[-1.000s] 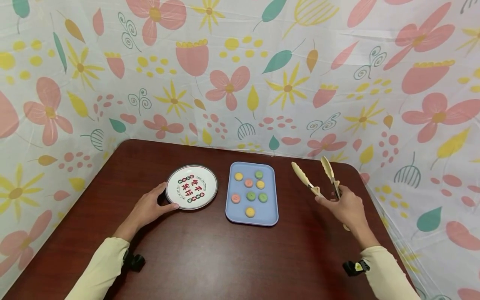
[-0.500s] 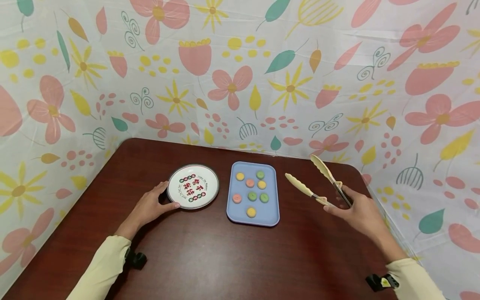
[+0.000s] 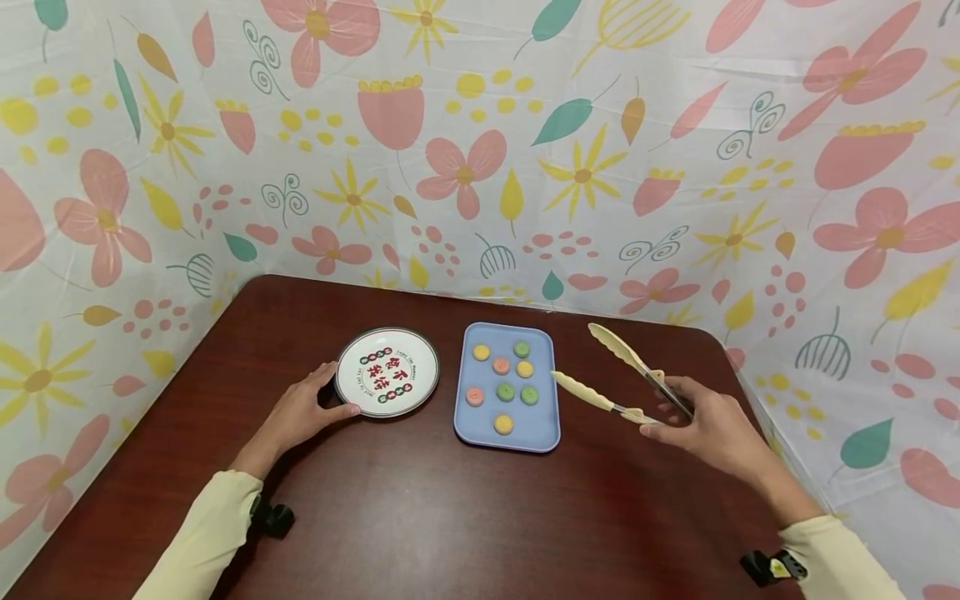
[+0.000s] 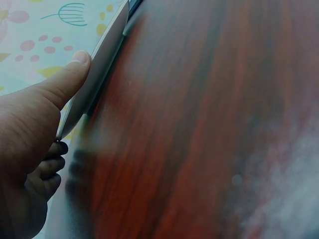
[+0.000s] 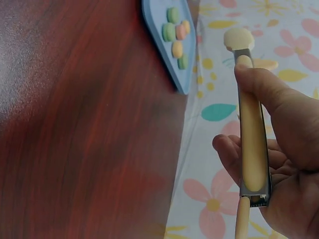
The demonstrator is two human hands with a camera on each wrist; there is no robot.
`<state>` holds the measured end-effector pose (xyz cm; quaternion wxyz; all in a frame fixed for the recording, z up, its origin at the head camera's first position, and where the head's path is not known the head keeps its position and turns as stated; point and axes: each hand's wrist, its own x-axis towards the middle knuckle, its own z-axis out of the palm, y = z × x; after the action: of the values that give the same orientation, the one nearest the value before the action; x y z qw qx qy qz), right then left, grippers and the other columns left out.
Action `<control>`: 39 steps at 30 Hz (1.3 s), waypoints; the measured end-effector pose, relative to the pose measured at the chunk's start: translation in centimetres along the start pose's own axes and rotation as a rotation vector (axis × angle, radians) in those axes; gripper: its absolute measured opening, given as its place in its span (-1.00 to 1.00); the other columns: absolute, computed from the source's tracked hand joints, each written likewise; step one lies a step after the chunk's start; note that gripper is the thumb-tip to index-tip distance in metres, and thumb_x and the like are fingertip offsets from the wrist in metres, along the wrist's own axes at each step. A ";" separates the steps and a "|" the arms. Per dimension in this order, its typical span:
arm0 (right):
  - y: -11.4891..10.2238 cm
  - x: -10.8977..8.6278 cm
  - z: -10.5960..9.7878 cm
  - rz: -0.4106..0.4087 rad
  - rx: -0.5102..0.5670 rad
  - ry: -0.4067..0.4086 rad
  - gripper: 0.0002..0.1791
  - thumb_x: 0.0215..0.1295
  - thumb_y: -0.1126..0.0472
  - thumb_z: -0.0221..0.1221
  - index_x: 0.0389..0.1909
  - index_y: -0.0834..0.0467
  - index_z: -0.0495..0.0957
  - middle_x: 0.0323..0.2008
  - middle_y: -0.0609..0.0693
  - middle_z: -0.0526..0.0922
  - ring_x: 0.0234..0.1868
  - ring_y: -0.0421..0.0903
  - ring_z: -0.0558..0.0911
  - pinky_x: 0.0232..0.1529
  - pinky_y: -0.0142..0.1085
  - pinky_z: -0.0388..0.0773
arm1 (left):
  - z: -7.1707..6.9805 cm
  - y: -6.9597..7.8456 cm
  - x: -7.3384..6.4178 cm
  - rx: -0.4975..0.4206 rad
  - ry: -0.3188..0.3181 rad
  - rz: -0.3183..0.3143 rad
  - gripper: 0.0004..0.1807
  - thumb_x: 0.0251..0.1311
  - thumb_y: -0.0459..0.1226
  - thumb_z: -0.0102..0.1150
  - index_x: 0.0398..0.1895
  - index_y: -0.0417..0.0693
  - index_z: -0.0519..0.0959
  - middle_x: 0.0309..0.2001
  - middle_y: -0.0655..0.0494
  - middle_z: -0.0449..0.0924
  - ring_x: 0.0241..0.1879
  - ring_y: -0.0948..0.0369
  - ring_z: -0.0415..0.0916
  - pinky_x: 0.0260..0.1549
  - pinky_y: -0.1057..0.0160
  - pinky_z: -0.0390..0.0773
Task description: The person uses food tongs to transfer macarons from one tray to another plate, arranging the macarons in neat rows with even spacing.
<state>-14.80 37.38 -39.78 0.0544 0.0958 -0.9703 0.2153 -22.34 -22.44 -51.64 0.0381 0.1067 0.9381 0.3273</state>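
Observation:
My left hand (image 3: 302, 414) grips the near-left edge of a white plate (image 3: 387, 385) with red characters. In the left wrist view the thumb lies over the plate's rim (image 4: 102, 62), the other fingers curled below. My right hand (image 3: 712, 427) holds cream-tipped metal tongs (image 3: 621, 350) with their arms spread wide. The lower tip reaches the right rim of a blue tray (image 3: 477, 432); the upper tip stands farther back. On the tray lie several macarons (image 3: 506, 392) in yellow, pink and green; the tongs hold none. In the right wrist view the thumb presses along the tongs' handle (image 5: 253, 134).
Everything is on a dark red-brown table (image 3: 420, 508). A white curtain (image 3: 465, 108) with printed flowers hangs close behind the table and along both sides. The plate stands left of the tray with a narrow gap between them.
My right hand has swung the tongs leftward, from beyond the tray's right side to its right edge. The left hand stays at the plate. The macarons lie as before.

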 end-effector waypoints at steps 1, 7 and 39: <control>0.0 0.0 0.1 -0.011 0.007 -0.005 -0.25 0.02 -0.21 0.54 0.14 0.14 0.57 -0.27 -0.14 0.76 -0.21 -0.08 0.75 -0.27 -0.36 0.59 | 0.0 0.0 0.0 -0.002 0.000 0.000 0.28 0.03 0.38 0.35 0.59 -0.28 0.11 0.55 -0.35 0.08 0.54 -0.29 0.02 0.38 -0.34 0.20; -0.2 0.0 0.7 -0.075 0.029 -0.049 -0.22 0.11 -0.16 0.50 0.25 0.19 0.58 -0.20 -0.04 0.79 -0.15 0.01 0.76 -0.26 -0.30 0.63 | 0.1 -0.1 0.0 0.000 0.001 -0.004 0.30 0.01 0.41 0.32 0.59 -0.28 0.11 0.55 -0.35 0.09 0.54 -0.28 0.03 0.38 -0.33 0.20; -2.2 2.0 4.9 -0.312 0.094 -0.347 -0.43 0.18 0.13 0.49 0.20 0.25 0.64 0.03 0.08 0.75 -0.20 -0.18 0.70 -0.34 -0.39 0.55 | 0.3 -0.1 0.0 -0.011 0.024 0.004 0.26 0.03 0.37 0.36 0.59 -0.25 0.14 0.54 -0.33 0.13 0.53 -0.27 0.06 0.39 -0.33 0.20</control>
<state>-16.61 33.04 -42.98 -0.0850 0.2824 -0.9276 0.2294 -22.29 -22.37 -51.94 0.0266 0.1046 0.9364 0.3338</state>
